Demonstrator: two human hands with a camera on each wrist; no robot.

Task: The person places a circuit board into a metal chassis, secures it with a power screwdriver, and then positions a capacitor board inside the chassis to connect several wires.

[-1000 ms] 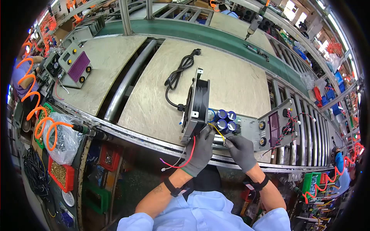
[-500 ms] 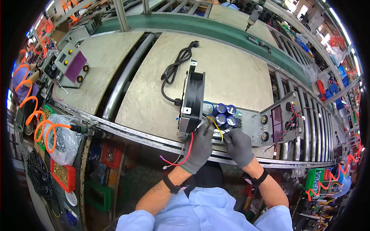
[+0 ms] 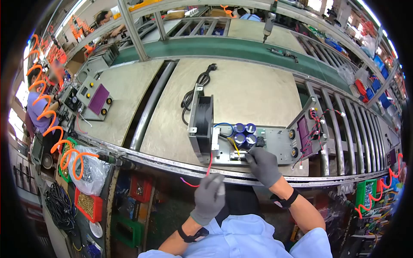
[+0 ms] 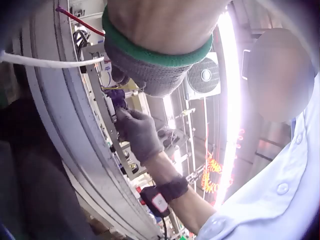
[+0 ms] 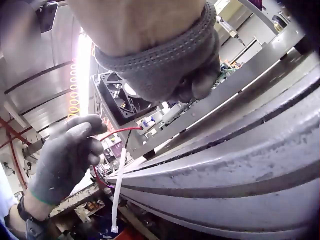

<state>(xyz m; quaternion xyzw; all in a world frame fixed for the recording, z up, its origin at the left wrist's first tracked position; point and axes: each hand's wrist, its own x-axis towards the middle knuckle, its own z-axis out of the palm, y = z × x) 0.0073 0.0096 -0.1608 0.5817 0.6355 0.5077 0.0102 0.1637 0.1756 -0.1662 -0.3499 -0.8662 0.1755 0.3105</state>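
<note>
1. Left hand (image 3: 209, 195): its fingers curl about the red wire (image 5: 120, 131). It holds the wire clear of the bench edge, apparently to keep that loose lead off the work.
2. Right hand (image 3: 263, 165): its fingertips are bunched on the chassis (image 3: 275, 144), just beside the lower end of the yellow wire (image 3: 235, 146). Whether they pinch anything cannot be told.
3. The chassis lies flat at the pallet's (image 3: 258, 94) near edge, within reach. The fan (image 3: 203, 124) stands upright at its left end, and the capacitors (image 3: 244, 134) sit just behind the right hand.
4. The front panel (image 3: 306, 131) leans at the right end, tethered by leads.
</note>
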